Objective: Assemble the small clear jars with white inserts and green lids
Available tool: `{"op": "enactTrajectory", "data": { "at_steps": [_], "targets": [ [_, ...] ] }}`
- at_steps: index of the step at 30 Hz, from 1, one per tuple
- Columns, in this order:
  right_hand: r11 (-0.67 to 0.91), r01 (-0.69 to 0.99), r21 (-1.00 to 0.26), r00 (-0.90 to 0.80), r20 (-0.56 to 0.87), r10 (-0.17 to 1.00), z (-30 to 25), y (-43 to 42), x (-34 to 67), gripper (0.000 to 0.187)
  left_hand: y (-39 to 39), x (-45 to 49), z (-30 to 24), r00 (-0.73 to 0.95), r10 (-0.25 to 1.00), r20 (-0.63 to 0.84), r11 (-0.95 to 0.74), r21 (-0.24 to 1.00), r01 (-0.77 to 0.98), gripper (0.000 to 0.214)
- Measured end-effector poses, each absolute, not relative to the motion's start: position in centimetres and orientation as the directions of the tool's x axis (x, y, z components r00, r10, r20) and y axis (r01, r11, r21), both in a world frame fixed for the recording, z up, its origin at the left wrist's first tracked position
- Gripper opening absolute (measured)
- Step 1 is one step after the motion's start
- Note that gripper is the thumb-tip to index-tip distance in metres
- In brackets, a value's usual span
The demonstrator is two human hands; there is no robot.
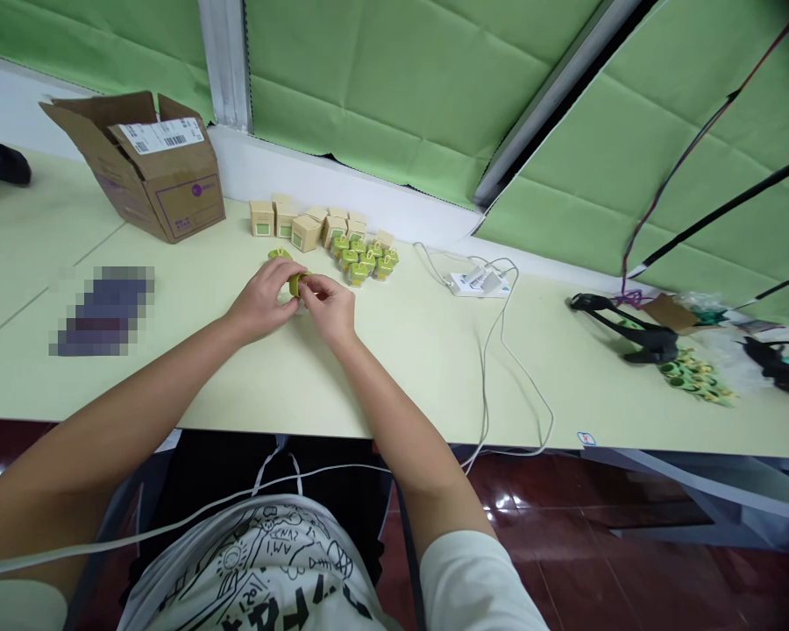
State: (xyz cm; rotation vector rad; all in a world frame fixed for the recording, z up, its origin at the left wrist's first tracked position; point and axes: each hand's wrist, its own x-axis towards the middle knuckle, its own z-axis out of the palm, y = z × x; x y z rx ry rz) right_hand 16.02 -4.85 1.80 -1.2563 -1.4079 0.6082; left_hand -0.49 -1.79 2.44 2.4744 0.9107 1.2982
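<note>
My left hand [263, 298] and my right hand [330, 308] meet over the table. Between their fingertips is a small yellow-green cap [295, 284], pinched from both sides. Fingers cover most of whatever lies beneath it. Just behind my left hand, another small green-topped piece [280, 253] rests on the table. To the right of it stands a tight group of small clear containers with green tops [361, 260], some with a yellowish tint inside.
Several small tan boxes [306, 233] stand along the wall. An open cardboard box [181, 197] is at the back left, with a blurred-out dark patch [105, 311] in front. A white power strip [479, 285] trails cables; a black stand [631, 329] and green pieces [695, 375] lie right.
</note>
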Motion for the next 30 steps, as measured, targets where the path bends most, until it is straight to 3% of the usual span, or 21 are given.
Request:
{"op": "enactTrajectory", "data": {
  "at_steps": [6, 15, 30],
  "targets": [
    [0.286, 0.295, -0.912, 0.181, 0.348, 0.92, 1.0, -4.6, 15.9, 0.022, -1.8, -0.5, 2.4, 0.434, 0.598, 0.673, -0.795, 0.434, 0.423, 0.041],
    [0.297, 0.443, -0.846, 0.105, 0.378, 0.92, 2.3, -4.8, 16.4, 0.021, -1.6, -0.5, 2.3, 0.418, 0.591, 0.69, -0.8, 0.437, 0.41, 0.037],
    [0.355, 0.498, -0.791, 0.057, 0.438, 0.897, 1.9, -4.7, 16.4, 0.026, -1.4, -0.6, 2.2, 0.43, 0.577, 0.695, -0.811, 0.426, 0.401, 0.036]
  ]
}}
